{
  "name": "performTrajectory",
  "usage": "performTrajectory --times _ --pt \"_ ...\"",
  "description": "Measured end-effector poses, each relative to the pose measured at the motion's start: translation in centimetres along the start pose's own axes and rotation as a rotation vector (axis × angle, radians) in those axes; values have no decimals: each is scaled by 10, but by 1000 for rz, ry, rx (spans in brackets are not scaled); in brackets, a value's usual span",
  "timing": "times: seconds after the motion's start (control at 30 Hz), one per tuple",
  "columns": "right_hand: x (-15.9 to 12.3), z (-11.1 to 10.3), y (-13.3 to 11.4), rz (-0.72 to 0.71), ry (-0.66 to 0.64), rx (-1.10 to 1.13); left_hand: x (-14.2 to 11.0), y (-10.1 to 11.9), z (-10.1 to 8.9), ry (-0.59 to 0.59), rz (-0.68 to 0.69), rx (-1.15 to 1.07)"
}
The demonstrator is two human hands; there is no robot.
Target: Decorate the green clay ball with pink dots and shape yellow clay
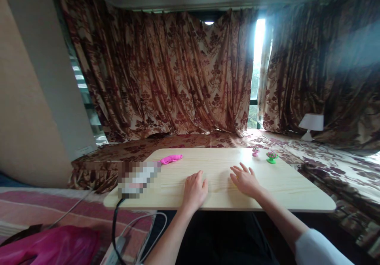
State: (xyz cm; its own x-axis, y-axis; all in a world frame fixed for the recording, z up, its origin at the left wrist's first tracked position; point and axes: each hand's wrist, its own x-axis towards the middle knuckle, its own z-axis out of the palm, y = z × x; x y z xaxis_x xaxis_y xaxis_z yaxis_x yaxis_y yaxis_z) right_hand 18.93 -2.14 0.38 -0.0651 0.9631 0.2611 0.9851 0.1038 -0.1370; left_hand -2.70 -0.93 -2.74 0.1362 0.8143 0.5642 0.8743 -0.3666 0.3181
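My left hand [195,190] rests on the pale wooden table [216,197] near its front edge, fingers forward and thumb apart, with nothing visible in it. To its right, my right hand [245,181] is over the tabletop with its fingers spread, holding nothing I can see. Beyond the left hand lies a bright pink, elongated object [171,159] whose kind I cannot make out. At the far right of the table stand a green flared-base piece with a pink-dotted top [272,157] and a smaller pink one [255,152].
A blurred-out white item [141,180] with a black cable [114,229] sits at the table's left end. Below left are a power strip [114,251] and a magenta bag [53,245]. A white lamp [311,123] stands on the ledge behind, before patterned curtains [184,75].
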Motion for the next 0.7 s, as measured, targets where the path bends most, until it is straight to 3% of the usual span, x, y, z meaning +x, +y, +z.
performTrajectory --times 0.1,0.2,0.3,0.43,0.57,0.7 --pt "-41 5 3 -156 132 -8 -1 1 -1 1 -3 7" --pt "-58 9 -17 -270 176 9 -1 1 -1 0 -2 3" --pt "-40 12 -47 -292 174 33 0 1 0 -9 -1 -6" --pt "11 12 -66 -136 133 0 1 1 0 -25 -2 -8" --pt "38 8 -36 -19 102 -5 1 0 0 -18 7 -8" --pt "14 5 15 30 39 -9 0 0 0 -5 10 0"
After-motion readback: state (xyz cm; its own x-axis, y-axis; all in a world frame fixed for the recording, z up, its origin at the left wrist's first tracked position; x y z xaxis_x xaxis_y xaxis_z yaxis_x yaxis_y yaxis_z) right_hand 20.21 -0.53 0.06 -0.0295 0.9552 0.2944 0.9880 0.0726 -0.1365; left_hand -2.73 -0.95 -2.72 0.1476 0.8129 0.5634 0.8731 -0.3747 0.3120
